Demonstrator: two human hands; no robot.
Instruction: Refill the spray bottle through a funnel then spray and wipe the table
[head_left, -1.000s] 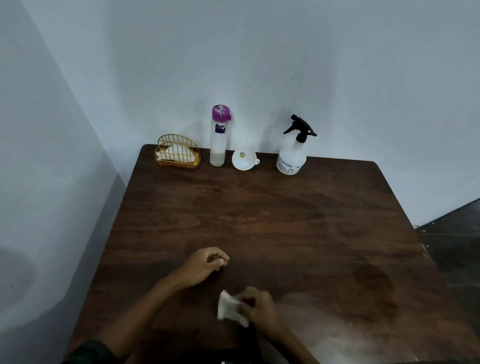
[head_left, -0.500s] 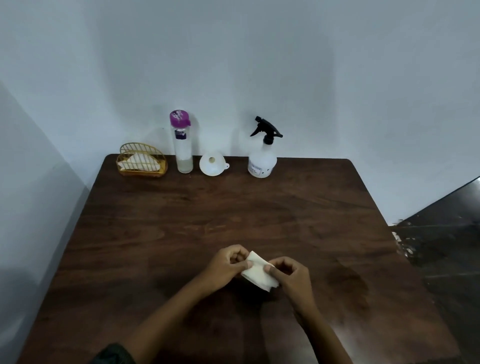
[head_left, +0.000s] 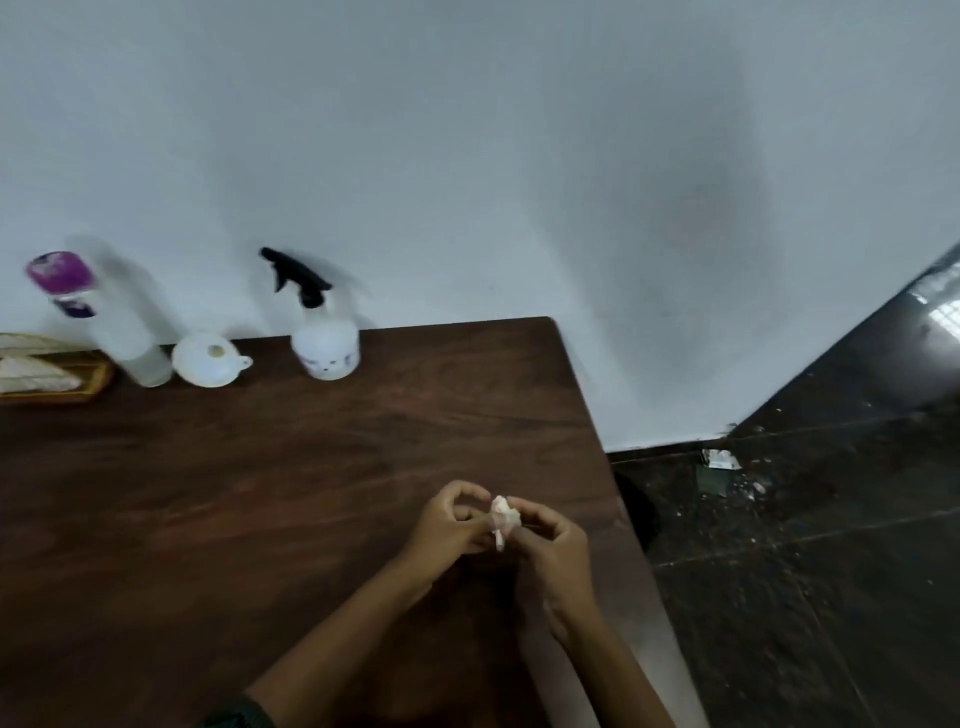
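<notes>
Dark wooden table (head_left: 260, 493), crumpled tissue (head_left: 504, 517) (small, white) pinched between left hand (head_left: 449, 525) and right hand (head_left: 553, 551).

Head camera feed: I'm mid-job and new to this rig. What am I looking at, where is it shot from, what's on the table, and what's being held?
There is no machine: a person works bare-handed, and the one camera sits on their head, looking forward and down. The left hand and right hand together pinch a small crumpled white tissue above the dark wooden table. Along the wall stand a spray bottle with a black trigger, a white funnel, a clear bottle with a purple cap, and a gold tissue holder at the left edge. The picture is motion-blurred.
</notes>
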